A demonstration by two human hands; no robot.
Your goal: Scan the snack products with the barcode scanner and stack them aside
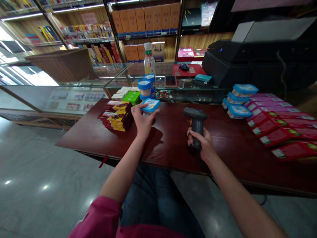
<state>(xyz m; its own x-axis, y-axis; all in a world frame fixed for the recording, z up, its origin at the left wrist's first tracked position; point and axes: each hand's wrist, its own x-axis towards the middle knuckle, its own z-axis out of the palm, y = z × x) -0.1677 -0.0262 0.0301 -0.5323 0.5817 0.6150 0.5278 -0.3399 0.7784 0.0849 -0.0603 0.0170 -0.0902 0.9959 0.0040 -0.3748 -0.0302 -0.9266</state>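
My left hand grips a small rectangular tub with a blue lid, raised above the dark red wooden table. Fingers of my right hand are wrapped around the handle of a black barcode scanner, its head pointing left. Behind the held tub stand stacked round blue-lidded tubs. Just left of my left hand lies a pile of brown and yellow packets, with a green box behind it. Further right, more rectangular blue-lidded tubs are stacked.
Rows of red boxes and pink boxes cover the table's right side. A glass counter runs along the back, bearing a bottle and a computer mouse. A black machine stands at back right.
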